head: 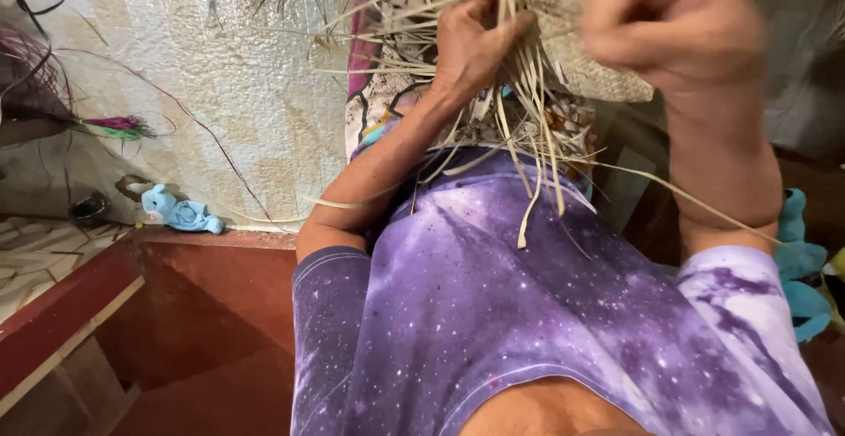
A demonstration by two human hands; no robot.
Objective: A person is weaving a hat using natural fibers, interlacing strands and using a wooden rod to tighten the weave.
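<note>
Strands (528, 128) hang loose below the woven mat (598, 66), which sits up top over your lap. Your left hand (471, 44) is clamped on a bunch of them; right hand (673, 22) is fisted, blurred, w/ contents unclear. Risk, imo: pull too hard & dry strips snap or tangle.

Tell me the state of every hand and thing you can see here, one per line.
left hand: closed, fingers gripping a bunch of straw strips
right hand: curled into a loose fist, blurred, against the woven piece
straw strips: loose, hanging down over the purple shirt
woven piece: partly woven, unfinished edge with free ends
blue soft toy: lying on its side on the floor
pink and green strand bundle: lying loose on the floor
</note>
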